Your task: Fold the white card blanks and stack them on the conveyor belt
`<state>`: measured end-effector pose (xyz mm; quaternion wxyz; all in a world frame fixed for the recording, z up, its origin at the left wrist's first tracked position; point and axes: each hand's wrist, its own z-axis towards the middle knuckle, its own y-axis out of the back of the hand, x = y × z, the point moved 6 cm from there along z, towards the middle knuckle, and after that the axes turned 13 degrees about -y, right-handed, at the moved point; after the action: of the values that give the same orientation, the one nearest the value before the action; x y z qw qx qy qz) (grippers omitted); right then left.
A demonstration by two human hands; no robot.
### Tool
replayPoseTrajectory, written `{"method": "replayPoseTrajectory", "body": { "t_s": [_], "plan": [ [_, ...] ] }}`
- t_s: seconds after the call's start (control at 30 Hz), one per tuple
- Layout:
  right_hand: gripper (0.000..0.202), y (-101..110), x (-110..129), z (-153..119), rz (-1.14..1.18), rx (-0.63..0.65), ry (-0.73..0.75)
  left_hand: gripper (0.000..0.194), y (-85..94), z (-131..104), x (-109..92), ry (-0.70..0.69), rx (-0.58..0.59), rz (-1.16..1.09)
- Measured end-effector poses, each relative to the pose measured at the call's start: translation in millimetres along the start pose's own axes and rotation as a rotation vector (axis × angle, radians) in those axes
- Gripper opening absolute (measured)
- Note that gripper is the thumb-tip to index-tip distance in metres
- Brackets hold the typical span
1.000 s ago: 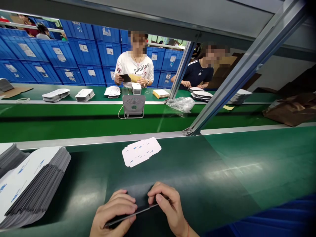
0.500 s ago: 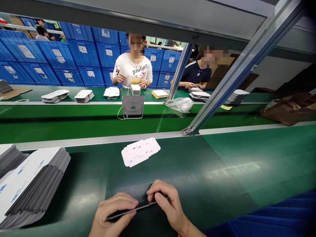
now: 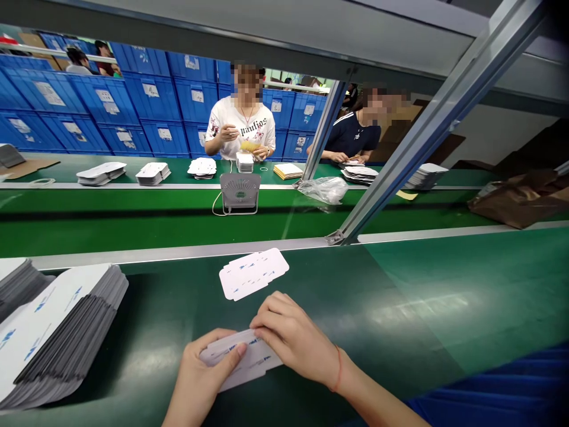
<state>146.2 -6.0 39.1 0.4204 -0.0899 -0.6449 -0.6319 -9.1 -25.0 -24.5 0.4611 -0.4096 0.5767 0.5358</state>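
Note:
A thin white card [image 3: 242,367] with blue print and rounded corners is held between both hands, its printed face turned up toward me. My left hand [image 3: 204,370] grips its left end, thumb on top and fingers behind. Over the right end, my right hand [image 3: 288,332] is closed with its fingertips at the upper edge, hiding that part. Just beyond the hands, a few overlapping white cards [image 3: 253,274] lie flat on the green work surface [image 3: 355,308]. To the left stands a tall stack of similar cards [image 3: 66,332] with grey edges.
A metal post [image 3: 409,130] slants up at the right. Across the green belt [image 3: 111,216] stand a small grey fan [image 3: 240,191], card stacks [image 3: 101,173] and a plastic bag [image 3: 323,190]. Two people work opposite, before blue crates [image 3: 118,98]. A blue bin [image 3: 498,391] sits lower right.
The card, seen edge-on before, is now tilted so its white printed face shows. My right hand has moved up over its upper edge; my left hand keeps its hold.

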Motion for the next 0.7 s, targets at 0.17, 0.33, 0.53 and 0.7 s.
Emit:
{"method": "replayPoseTrajectory", "body": {
  "t_s": [0.17, 0.33, 0.53, 0.7],
  "plan": [
    [0.015, -14.4, -19.7, 11.3, -0.017, 0.043, -0.073, 0.026, 11.1, 12.9, 0.0, -0.154, 0.038, 0.139],
    [0.017, -26.0, -31.2, 12.3, -0.078, 0.036, -0.081, 0.017, 18.3, 33.5, -16.0, -0.524, 0.258, 0.538],
    [0.017, -37.8, -39.0, 9.6, -0.141, 0.042, 0.023, 0.022, 9.6, 41.3, -18.2, -0.654, 0.328, 0.653],
    [0.018, -48.5, -47.9, 6.1, -0.187, 0.044, 0.173, 0.033, 4.2, 32.4, -7.7, -0.775, 0.301, 0.693]
  ]
}}
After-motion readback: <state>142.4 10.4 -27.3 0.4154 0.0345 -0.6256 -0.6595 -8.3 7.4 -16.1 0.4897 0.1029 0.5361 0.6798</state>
